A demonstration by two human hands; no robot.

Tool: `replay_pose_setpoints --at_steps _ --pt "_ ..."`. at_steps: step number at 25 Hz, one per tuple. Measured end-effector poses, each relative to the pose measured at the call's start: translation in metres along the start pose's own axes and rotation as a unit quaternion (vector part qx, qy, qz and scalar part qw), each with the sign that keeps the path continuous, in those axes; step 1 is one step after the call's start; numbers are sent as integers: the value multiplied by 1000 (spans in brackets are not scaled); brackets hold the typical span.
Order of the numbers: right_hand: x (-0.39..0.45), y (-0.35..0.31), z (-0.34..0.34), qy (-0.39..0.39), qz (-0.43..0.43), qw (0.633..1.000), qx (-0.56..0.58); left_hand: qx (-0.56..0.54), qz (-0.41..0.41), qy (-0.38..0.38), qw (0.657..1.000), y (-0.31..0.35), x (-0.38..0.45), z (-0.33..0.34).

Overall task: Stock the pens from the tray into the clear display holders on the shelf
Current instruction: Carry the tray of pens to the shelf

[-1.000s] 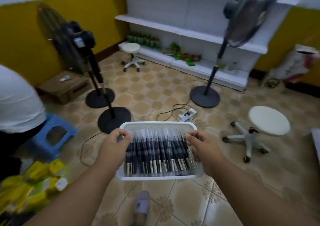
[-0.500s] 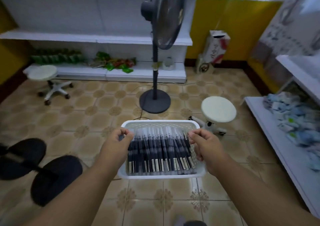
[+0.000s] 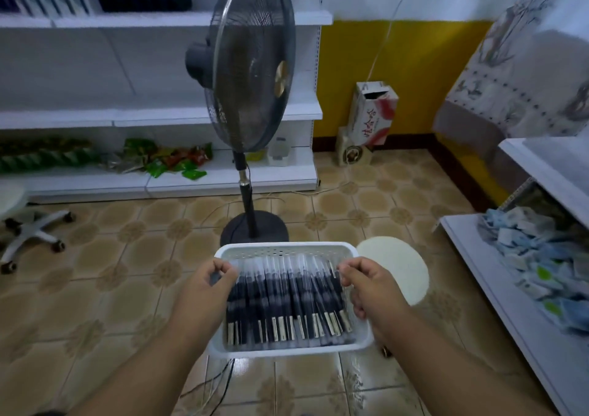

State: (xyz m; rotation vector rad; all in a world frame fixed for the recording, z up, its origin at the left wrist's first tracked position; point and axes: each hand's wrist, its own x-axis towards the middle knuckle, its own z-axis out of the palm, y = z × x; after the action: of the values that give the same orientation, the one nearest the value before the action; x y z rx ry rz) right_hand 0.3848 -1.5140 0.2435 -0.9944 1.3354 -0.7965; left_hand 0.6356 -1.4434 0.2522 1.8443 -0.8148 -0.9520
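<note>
While both hands carry it level over the tiled floor (image 3: 127, 288), white perforated tray (image 3: 283, 250) stays flat so pens (image 3: 287, 301) lie in a row. Left hand (image 3: 204, 288) and right hand (image 3: 369, 291) each curl a grip on a side rim. Pedestal fan (image 3: 251, 65) ahead; display holders not visible.

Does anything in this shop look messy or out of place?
Yes. Green and red snack packets lie scattered loose on the bottom shelf, and pale blue packets sit in a jumbled heap on the right shelf. A cardboard box leans against the yellow wall. The pens lie neatly in the tray.
</note>
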Motion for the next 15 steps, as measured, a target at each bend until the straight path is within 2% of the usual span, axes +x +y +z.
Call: replay_pose_setpoints --at_steps 5,12,15 --pt "113 -32 -17 52 19 998 16 21 21 -52 998 46 127 61" --pt "250 -83 -58 191 48 978 67 80 61 -198 975 138 305 179" --pt "289 -98 -81 241 64 963 100 118 87 -225 963 175 350 230"
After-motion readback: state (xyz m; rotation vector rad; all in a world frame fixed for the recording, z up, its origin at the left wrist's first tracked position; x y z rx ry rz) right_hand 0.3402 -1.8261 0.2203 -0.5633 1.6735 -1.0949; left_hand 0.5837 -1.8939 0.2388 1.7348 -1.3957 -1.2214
